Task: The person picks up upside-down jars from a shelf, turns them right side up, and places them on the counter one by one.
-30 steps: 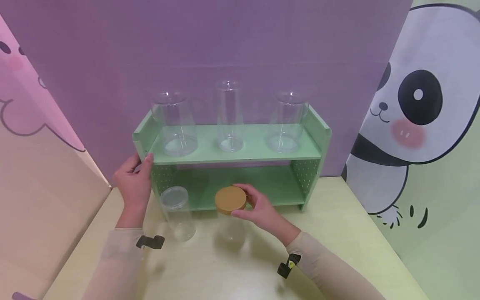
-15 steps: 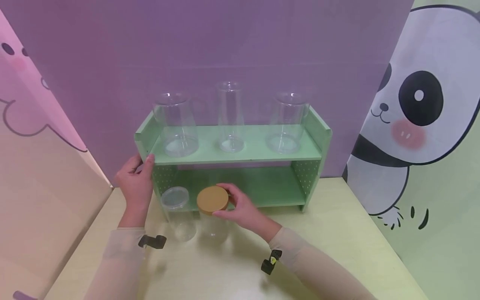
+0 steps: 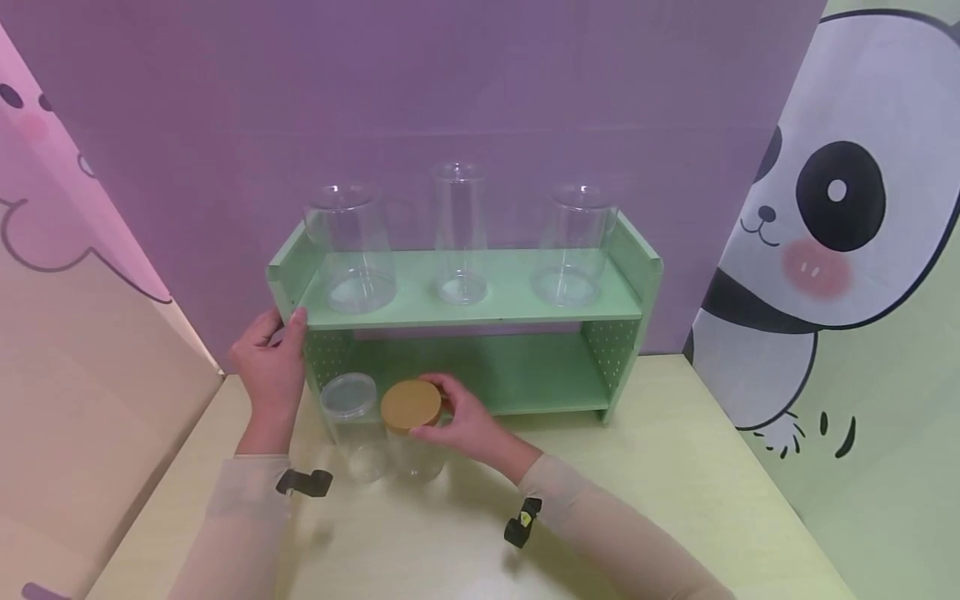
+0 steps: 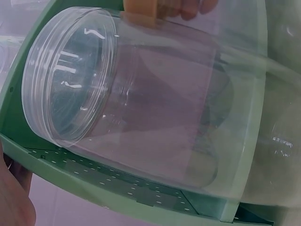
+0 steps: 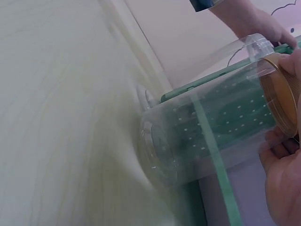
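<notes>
My right hand grips a clear jar by its orange-brown lid, thumb in front and fingers behind. That jar is upright, its base on or just above the table; which, I cannot tell. Close on its left stands a second clear jar with a transparent lid, which fills much of the left wrist view. Whether the two jars touch is unclear. My left hand holds the left side panel of a green two-tier shelf, its thumb on the panel's front edge.
On the shelf's upper tier stand a wide clear jar at left, a slim tall one in the middle and another wide jar at right. The pale wooden table reaches a purple back wall.
My right hand has moved left with the orange-lidded jar, bringing it beside the clear-lidded one. The left hand keeps its hold on the shelf.
</notes>
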`<state>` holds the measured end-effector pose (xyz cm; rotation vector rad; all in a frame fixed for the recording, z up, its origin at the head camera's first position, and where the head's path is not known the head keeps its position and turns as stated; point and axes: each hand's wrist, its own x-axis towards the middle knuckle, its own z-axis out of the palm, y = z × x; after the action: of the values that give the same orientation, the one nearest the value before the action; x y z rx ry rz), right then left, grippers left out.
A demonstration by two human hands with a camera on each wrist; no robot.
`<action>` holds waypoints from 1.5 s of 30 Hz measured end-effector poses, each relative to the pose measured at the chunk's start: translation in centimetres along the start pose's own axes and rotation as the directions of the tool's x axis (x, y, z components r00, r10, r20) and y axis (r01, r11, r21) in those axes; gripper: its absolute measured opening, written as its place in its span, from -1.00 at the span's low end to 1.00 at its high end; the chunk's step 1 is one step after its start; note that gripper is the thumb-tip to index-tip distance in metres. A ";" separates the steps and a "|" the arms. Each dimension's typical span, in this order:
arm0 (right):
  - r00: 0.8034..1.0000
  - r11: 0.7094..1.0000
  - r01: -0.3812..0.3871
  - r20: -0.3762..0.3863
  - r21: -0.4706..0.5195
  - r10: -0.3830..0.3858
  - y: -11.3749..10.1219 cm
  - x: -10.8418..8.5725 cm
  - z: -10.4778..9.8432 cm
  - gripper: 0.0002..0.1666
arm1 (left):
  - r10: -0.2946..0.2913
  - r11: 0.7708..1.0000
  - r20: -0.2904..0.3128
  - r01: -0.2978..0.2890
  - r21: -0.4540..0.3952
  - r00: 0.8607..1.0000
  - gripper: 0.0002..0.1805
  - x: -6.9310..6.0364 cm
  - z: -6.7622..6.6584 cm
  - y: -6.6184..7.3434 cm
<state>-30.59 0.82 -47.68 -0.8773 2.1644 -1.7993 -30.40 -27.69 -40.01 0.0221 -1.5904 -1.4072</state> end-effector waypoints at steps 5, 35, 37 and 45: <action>1.000 1.000 -0.002 -0.008 0.007 0.002 1.1 0.3 0.5 -0.07 | -0.012 1.000 0.002 0.011 0.006 1.000 -0.78 0.0 0.0 -0.1; 0.990 0.992 0.111 -0.085 -0.063 -0.117 0.2 -1.4 -1.9 -0.19 | -0.002 1.000 -0.002 0.002 0.016 1.000 -0.79 0.0 0.1 0.0; 0.968 0.977 0.188 -0.150 -0.097 -0.201 -0.7 -1.8 -3.1 -0.30 | -0.001 1.000 -0.001 0.001 0.012 1.000 -0.79 -0.1 0.1 0.1; 0.677 0.773 0.430 -0.400 -0.465 -0.618 -5.8 -3.6 -9.8 -0.61 | -0.004 1.000 -0.003 0.004 0.018 1.000 -0.78 -0.1 0.1 0.2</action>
<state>-30.74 10.46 -40.63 -1.3377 2.8645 -2.1806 -30.27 -27.51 -39.95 0.0379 -1.6017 -1.3948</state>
